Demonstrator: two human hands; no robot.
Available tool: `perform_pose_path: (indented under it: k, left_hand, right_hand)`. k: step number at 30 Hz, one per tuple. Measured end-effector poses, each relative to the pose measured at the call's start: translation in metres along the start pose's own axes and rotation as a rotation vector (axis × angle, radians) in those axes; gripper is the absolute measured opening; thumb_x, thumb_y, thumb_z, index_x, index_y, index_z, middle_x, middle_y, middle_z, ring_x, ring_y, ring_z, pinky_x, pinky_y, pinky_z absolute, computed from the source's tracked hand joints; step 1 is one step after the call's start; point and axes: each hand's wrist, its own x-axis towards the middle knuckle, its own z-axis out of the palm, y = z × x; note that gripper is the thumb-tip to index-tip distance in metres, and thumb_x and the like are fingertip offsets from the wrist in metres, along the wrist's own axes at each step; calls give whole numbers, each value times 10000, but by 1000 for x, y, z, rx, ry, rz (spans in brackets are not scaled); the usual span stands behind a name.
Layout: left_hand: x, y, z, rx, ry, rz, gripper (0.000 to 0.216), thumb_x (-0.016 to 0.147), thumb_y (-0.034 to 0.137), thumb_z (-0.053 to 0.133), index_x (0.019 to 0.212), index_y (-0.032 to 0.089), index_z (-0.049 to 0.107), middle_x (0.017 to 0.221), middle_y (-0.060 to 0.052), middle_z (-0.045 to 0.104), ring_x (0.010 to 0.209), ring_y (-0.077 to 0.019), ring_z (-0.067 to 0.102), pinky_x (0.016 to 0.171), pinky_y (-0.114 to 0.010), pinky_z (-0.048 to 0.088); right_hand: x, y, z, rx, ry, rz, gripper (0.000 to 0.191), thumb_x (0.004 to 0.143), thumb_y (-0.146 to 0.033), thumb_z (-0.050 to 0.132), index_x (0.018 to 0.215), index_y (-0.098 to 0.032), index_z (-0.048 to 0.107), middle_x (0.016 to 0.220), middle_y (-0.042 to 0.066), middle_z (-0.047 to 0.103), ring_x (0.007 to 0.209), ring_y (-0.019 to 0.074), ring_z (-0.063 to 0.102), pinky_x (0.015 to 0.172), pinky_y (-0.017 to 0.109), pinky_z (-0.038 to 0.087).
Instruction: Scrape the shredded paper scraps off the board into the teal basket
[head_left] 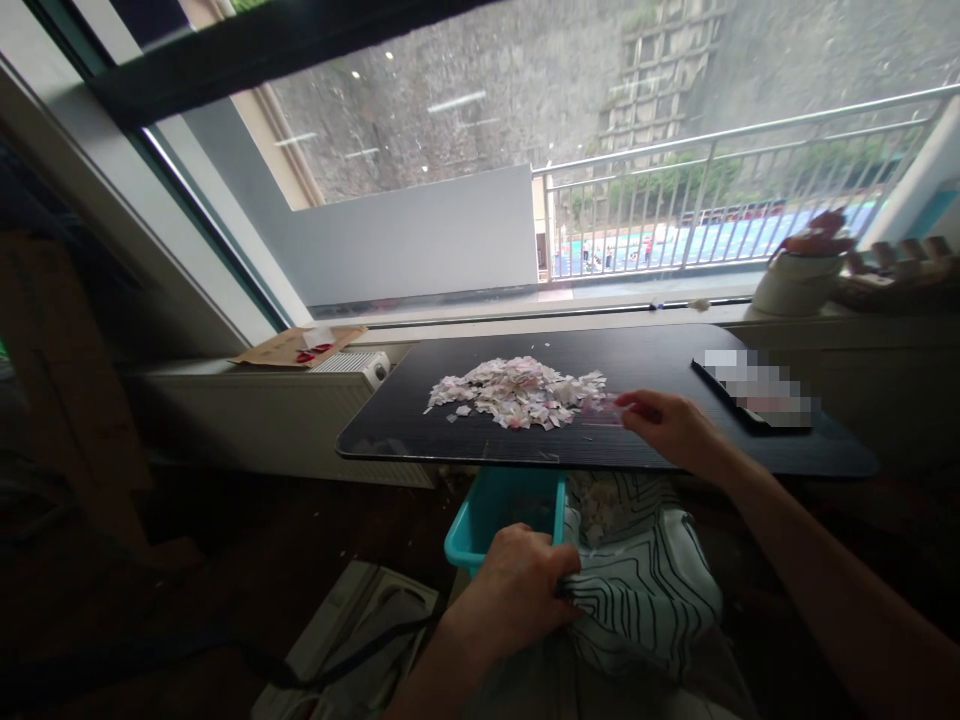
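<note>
A heap of small torn paper scraps (525,392), mostly white with pink bits, lies on a black tabletop (420,430). My right hand (664,425) is at the heap's right side, fingers pinched on a thin, see-through pinkish piece (600,408) that touches the scraps; its exact kind is unclear. Below the table's front edge, my left hand (521,585) is closed at the edge of a white cloth with dark stripes (649,570). Some scraps lie in the cloth's upper folds. Beside that hand, under the tabletop edge, stands a teal plastic bin (469,520), its inside mostly in shadow.
A dark flat object (739,400), partly blurred out, lies on the table's right. Red-handled scissors (313,352) rest on brown paper (262,345) over a radiator (367,400). A white pot (799,285) stands on the sill by the window. A pale box-like object (352,620) sits on the floor.
</note>
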Motion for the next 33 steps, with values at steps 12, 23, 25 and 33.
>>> perform_pose_path:
  k: [12, 23, 25, 33]
  left_hand:
    - [0, 1, 3, -38, 21, -14, 172, 729, 365, 686, 741, 211, 610, 626, 23, 578, 612, -165, 554, 686, -261, 392]
    - [1, 2, 1, -20, 23, -2, 176, 745, 376, 682, 754, 211, 621, 621, 19, 587, 614, -173, 575, 683, -269, 401]
    - [2, 2, 1, -1, 17, 3, 185, 739, 384, 691, 772, 212, 630, 623, 15, 595, 618, -180, 582, 679, -273, 404]
    - [10, 9, -4, 33, -1, 99, 219, 737, 405, 720, 811, 219, 633, 662, 10, 618, 659, -187, 601, 700, -280, 413]
  right_hand:
    - [13, -16, 39, 50, -38, -55, 284, 814, -308, 471, 994, -185, 653, 721, 22, 665, 609, 145, 566, 581, 247, 400]
    - [9, -19, 34, -38, -25, -13, 239, 790, -278, 469, 939, -188, 633, 718, 28, 661, 635, 167, 583, 589, 260, 397]
    - [8, -20, 33, -17, -56, -42, 234, 793, -280, 466, 925, -188, 636, 716, 28, 663, 632, 164, 581, 588, 259, 401]
    - [8, -11, 29, -77, -41, -24, 238, 807, -289, 467, 948, -190, 631, 758, 39, 683, 669, 178, 604, 606, 271, 406]
